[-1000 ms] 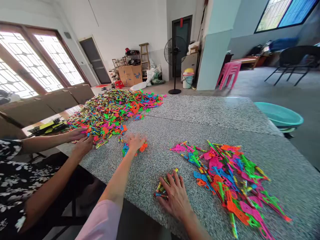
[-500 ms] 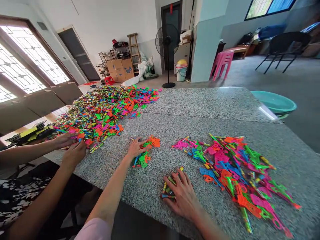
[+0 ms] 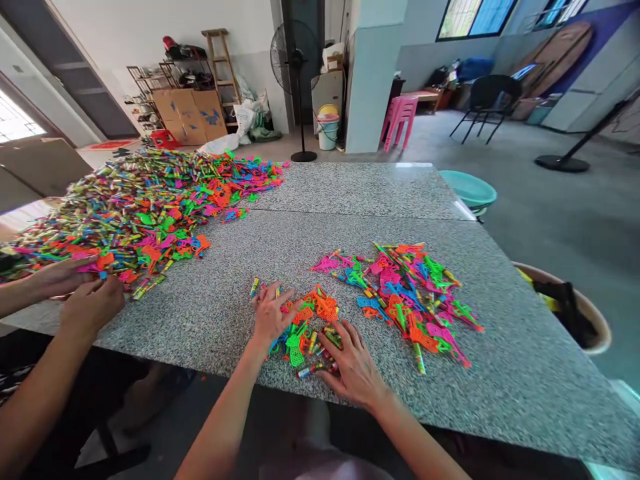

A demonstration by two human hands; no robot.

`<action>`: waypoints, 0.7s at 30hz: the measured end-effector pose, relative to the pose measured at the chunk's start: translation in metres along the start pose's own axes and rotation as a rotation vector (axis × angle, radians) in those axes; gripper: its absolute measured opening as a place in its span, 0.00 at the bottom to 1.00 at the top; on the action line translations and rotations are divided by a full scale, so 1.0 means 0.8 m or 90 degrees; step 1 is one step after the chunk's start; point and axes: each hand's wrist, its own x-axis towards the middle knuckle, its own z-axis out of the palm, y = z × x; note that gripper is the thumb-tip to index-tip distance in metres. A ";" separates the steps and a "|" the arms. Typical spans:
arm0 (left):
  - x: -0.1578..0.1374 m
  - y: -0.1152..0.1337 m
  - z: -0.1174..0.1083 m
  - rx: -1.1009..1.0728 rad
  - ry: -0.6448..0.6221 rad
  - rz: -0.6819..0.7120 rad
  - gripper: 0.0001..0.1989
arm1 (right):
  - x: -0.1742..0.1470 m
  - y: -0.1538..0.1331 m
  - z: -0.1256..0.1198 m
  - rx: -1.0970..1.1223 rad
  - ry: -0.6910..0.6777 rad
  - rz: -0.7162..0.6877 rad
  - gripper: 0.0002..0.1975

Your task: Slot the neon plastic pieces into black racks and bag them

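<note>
My left hand (image 3: 271,319) rests on the table with its fingers spread, at the left edge of a small heap of bright perforated plastic pieces (image 3: 295,345) in green, orange and blue. Facing it, my right hand (image 3: 354,365) lies palm down over several short printed tubes (image 3: 311,369), fingers apart and slightly bent; some tubes are hidden beneath it. One short tube (image 3: 255,287) lies just beyond my left fingers. Right of my hands is a looser pile of similar coloured pieces and tubes (image 3: 400,293).
A large mound of tubes and plastic pieces (image 3: 135,200) covers the table's far left. Beside it, a co-worker's hands (image 3: 93,293) handle small pieces. The speckled table (image 3: 300,247) has a teal basin (image 3: 470,187) and a round tub (image 3: 595,327) past its right edge.
My right hand has slid the short tubes left, against the coloured pieces by my left hand, so the two groups now meet. The camera view has turned to the right.
</note>
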 end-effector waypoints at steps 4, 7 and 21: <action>0.036 -0.027 -0.017 0.026 0.058 -0.112 0.27 | 0.001 -0.002 0.007 -0.035 0.022 0.000 0.36; 0.047 -0.043 -0.012 0.021 0.010 -0.117 0.26 | 0.002 0.007 -0.002 -0.071 0.039 0.014 0.37; 0.013 -0.026 0.008 0.012 -0.049 -0.019 0.31 | 0.092 0.152 -0.024 -0.274 0.070 0.403 0.34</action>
